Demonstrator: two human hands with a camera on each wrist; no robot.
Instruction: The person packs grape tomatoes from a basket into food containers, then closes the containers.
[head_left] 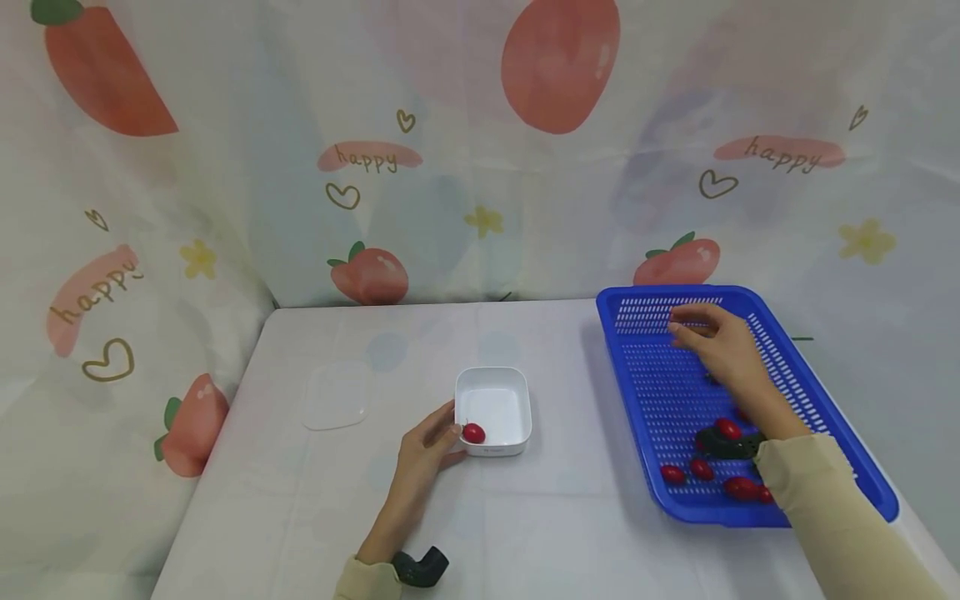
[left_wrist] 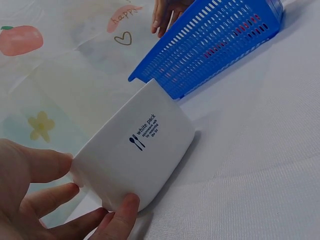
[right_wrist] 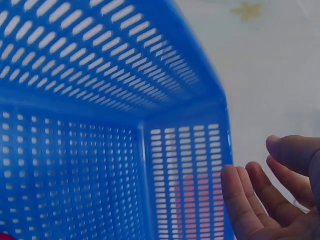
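My left hand [head_left: 426, 450] holds the near left corner of a square white container [head_left: 504, 408], its fingertips on the rim and lower side in the left wrist view. One cherry tomato [head_left: 473, 433] lies inside, at the near left corner. My right hand [head_left: 716, 342] is raised over the far part of a blue perforated basket [head_left: 630, 417], fingers loosely bent and nothing between them. In the right wrist view its fingers [right_wrist: 237, 200] overlap the basket's rim. Several cherry tomatoes [head_left: 701, 469] lie in the basket's near end, partly hidden by the right forearm and its dark wrist band.
A clear lid [head_left: 335, 400] lies flat on the white-covered table [head_left: 555, 533], left of the container. A dark wrist mount [head_left: 422, 568] sticks out beside the left sleeve. A printed curtain [head_left: 450, 167] hangs behind the table and along its left side.
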